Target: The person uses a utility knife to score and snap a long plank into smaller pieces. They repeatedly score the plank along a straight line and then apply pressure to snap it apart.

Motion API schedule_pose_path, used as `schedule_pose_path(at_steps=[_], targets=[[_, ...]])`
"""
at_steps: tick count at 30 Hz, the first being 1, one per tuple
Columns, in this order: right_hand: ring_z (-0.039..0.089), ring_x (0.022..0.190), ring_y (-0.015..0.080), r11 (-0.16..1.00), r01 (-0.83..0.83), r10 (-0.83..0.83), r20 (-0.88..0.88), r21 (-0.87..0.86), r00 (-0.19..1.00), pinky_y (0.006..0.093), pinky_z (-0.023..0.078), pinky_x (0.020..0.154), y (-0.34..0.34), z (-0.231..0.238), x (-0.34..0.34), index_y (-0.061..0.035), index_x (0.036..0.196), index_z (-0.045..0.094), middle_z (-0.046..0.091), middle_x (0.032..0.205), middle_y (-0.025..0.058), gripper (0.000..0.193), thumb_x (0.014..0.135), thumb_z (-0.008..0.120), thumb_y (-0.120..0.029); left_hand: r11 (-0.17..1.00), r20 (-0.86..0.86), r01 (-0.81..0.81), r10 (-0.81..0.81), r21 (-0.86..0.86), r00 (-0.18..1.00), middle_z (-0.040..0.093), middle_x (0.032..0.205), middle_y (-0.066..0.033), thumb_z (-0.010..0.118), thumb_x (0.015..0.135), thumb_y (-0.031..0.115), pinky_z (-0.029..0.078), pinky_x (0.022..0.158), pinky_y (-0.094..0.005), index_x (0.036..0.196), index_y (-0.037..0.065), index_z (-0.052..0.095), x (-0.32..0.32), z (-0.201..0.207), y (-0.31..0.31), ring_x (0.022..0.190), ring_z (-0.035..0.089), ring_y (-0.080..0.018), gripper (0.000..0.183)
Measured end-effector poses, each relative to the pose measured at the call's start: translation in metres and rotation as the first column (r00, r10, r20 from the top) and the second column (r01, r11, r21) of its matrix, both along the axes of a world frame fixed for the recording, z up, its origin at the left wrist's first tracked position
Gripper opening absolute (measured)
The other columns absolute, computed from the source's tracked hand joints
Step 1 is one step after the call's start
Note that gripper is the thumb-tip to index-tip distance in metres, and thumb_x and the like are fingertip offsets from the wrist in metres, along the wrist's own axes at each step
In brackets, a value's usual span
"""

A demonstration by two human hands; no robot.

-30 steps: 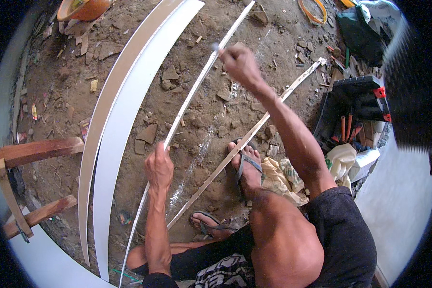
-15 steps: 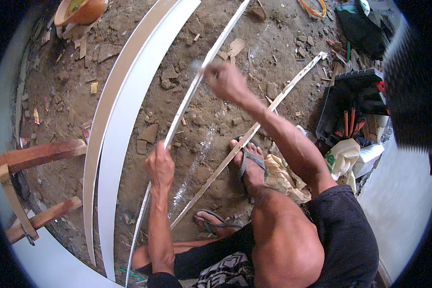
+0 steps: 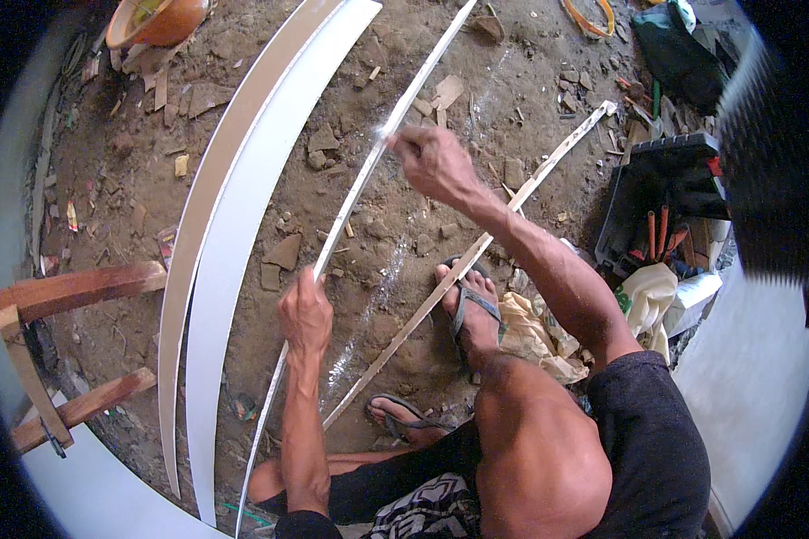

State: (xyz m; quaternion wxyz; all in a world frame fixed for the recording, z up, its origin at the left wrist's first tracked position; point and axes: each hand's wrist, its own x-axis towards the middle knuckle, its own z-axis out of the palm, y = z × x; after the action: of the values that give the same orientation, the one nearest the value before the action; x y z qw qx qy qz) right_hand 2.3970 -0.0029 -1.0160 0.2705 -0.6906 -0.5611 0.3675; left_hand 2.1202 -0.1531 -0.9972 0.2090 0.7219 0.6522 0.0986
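My left hand (image 3: pixel 306 314) is closed around a long, thin white strip (image 3: pixel 361 184), which stands on edge and runs from the top of the view to the lower left. Farther up the strip, my right hand (image 3: pixel 434 163) is closed in a pinch at its edge. Something small and blurred shows at those fingertips, too smeared to name. White dust (image 3: pixel 391 269) lies on the soil beside the strip. Left of it are a wide white panel (image 3: pixel 253 184) and a brown-faced panel (image 3: pixel 208 198), side by side.
A narrow wooden batten (image 3: pixel 404 332) slants across by my sandalled foot (image 3: pixel 476 314). To the right are a black toolbox (image 3: pixel 616 216) with orange-handled tools and a pale cloth bag (image 3: pixel 535 332). Reddish timbers (image 3: pixel 81 292) jut in from the left; an orange bowl (image 3: pixel 166 31) sits far left.
My right hand has shifted slightly, still at the strip's edge and blurred at the fingertips. My left hand keeps its hold on the strip. The whole view has moved a little.
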Motion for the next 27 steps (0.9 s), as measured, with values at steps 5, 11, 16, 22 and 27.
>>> schedule_pose_path(at_steps=[5,11,16,22,27], targets=[[0.071,0.079,0.0375,0.997,-0.018,0.020,0.030,-0.072,0.999,0.0498,0.055,0.072,-0.007,0.005,-0.006,-0.0092,0.096,0.074,0.071,0.082,0.0201,0.028,0.092,0.062,-0.034,1.000,0.001,0.002,-0.002,-0.014,1.000,0.064,0.077,-0.0218,0.062,0.090,0.006,0.047,0.058,-0.0507,0.102,0.002,0.058,0.000,0.001,-0.001,0.071,0.064,-0.0424,0.013],[0.063,0.062,0.0249,0.992,-0.002,0.002,0.000,-0.128,1.000,0.0421,0.049,0.060,-0.015,0.023,-0.023,-0.0021,0.095,0.072,0.067,0.074,0.0173,0.031,0.097,0.057,-0.029,0.999,-0.038,-0.012,0.010,-0.032,0.999,0.065,0.076,-0.0211,0.061,0.091,0.008,0.048,0.056,-0.0508,0.102,0.004,0.059,-0.003,0.001,-0.002,0.069,0.064,-0.0430,0.012],[0.059,0.061,0.0268,0.996,-0.083,0.081,-0.029,-0.039,0.996,0.0449,0.046,0.057,-0.055,0.013,-0.050,-0.0028,0.094,0.071,0.063,0.070,0.0179,0.033,0.099,0.056,-0.031,1.000,-0.050,-0.011,0.011,-0.018,0.999,0.066,0.078,-0.0206,0.060,0.092,0.010,0.048,0.056,-0.0509,0.102,0.005,0.059,-0.001,0.001,-0.002,0.069,0.065,-0.0422,0.011],[0.067,0.071,0.0437,0.992,-0.075,0.068,-0.073,-0.101,0.995,0.0538,0.049,0.063,-0.072,0.025,-0.073,-0.0038,0.089,0.071,0.065,0.073,0.0271,0.037,0.097,0.055,-0.037,0.999,0.020,-0.027,0.027,-0.021,0.999,0.067,0.081,-0.0235,0.062,0.090,0.009,0.050,0.063,-0.0524,0.106,0.005,0.060,-0.004,-0.009,-0.002,0.077,0.066,-0.0448,0.017],[0.048,0.055,0.0206,0.989,-0.088,0.072,-0.133,-0.121,0.988,0.0401,0.041,0.055,-0.065,0.022,-0.068,-0.0003,0.091,0.068,0.053,0.060,0.0152,0.034,0.097,0.059,-0.032,0.993,0.003,-0.071,0.072,-0.093,0.997,0.068,0.084,-0.0213,0.066,0.088,0.010,0.050,0.065,-0.0502,0.106,0.005,0.062,-0.011,0.003,-0.009,0.079,0.066,-0.0424,0.019]])
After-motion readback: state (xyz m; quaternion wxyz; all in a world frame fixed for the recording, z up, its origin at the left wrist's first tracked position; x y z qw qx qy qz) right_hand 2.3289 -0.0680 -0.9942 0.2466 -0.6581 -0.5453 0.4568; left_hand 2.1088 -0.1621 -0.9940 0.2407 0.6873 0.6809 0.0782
